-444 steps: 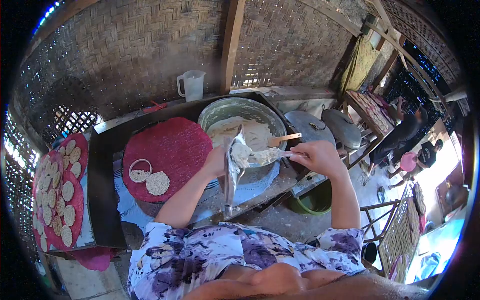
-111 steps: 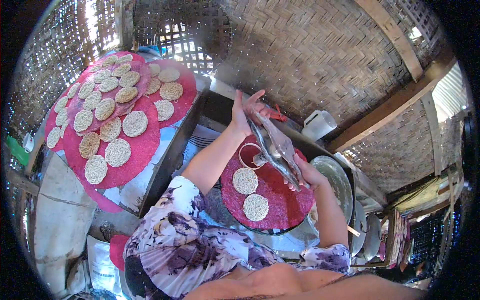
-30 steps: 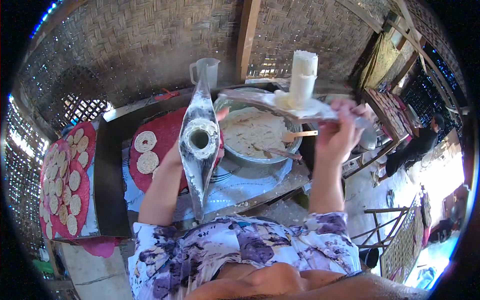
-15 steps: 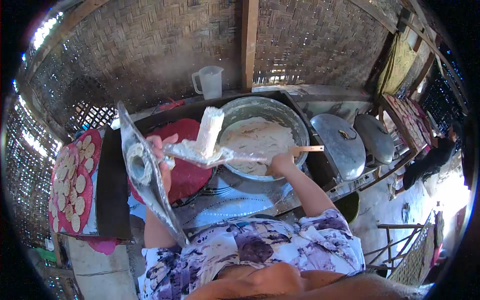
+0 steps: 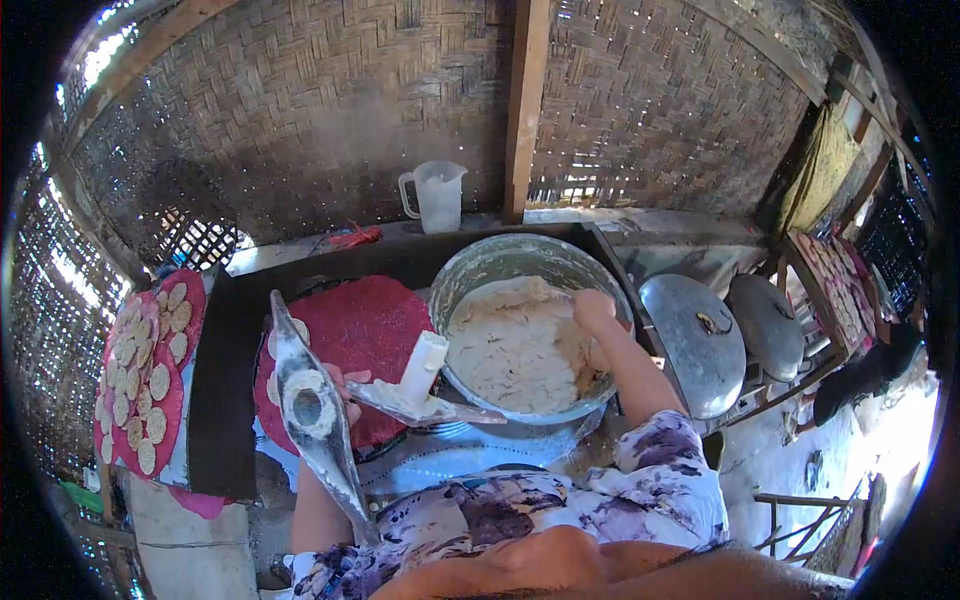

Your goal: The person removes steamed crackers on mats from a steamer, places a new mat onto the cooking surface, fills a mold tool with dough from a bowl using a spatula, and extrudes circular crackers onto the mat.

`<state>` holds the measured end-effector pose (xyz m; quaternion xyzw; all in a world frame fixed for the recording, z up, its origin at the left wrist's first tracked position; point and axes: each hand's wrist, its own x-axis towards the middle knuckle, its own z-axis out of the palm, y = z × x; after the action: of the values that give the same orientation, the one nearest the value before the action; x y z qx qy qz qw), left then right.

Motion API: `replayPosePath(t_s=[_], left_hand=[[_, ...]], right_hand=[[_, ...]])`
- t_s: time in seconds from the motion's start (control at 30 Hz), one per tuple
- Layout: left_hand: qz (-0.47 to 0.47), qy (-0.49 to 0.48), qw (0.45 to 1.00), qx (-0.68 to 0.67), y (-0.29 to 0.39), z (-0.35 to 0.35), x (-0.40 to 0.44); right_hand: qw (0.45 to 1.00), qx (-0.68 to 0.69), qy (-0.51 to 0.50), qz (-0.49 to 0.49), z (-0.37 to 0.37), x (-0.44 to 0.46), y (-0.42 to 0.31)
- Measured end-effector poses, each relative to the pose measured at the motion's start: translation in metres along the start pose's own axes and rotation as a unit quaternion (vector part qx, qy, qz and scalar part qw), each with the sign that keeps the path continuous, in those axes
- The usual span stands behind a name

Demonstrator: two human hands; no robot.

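Note:
My left hand (image 5: 352, 395) is closed round a two-part wooden press smeared with dough. One part is a long bar with a round hollow (image 5: 313, 402). The other is a crosspiece carrying a short white-coated plunger (image 5: 424, 366). My right hand (image 5: 597, 310) is inside the large metal basin (image 5: 460, 265), its fingers curled at the edge of the pale dough (image 5: 515, 340). What those fingers hold, if anything, is hidden. A brown wooden-looking piece (image 5: 597, 386) shows below my right forearm, partly covered by it.
Left of the basin lies a round red sheet (image 5: 365, 315) with pale discs at its edge. A red mat (image 5: 180, 420) bears many more discs. Behind stands a plastic jug (image 5: 440, 200). Metal lids (image 5: 690, 340) sit at right; another person (image 5: 865, 375) is far right.
My right hand has moved up and right within the basin, and the wooden handle that stuck out beside it no longer shows there. My left hand has lowered the press, tilting its hollow upward.

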<state>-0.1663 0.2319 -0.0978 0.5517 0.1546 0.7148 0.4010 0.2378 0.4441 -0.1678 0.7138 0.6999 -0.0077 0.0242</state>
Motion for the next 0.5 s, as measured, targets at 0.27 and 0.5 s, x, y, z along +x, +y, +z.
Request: replayPosePath(t_s=[0.27, 0.5], left_hand=[[0.009, 0.062, 0.990, 0.123, 0.011, -0.015, -0.008], [-0.015, 0.114, 0.990, 0.082, 0.013, -0.015, -0.017]], right_hand=[[0.996, 0.002, 0.085, -0.038, 0.081, 0.040, -0.032], [0.984, 0.061, 0.135, -0.097, 0.099, 0.041, -0.050]])
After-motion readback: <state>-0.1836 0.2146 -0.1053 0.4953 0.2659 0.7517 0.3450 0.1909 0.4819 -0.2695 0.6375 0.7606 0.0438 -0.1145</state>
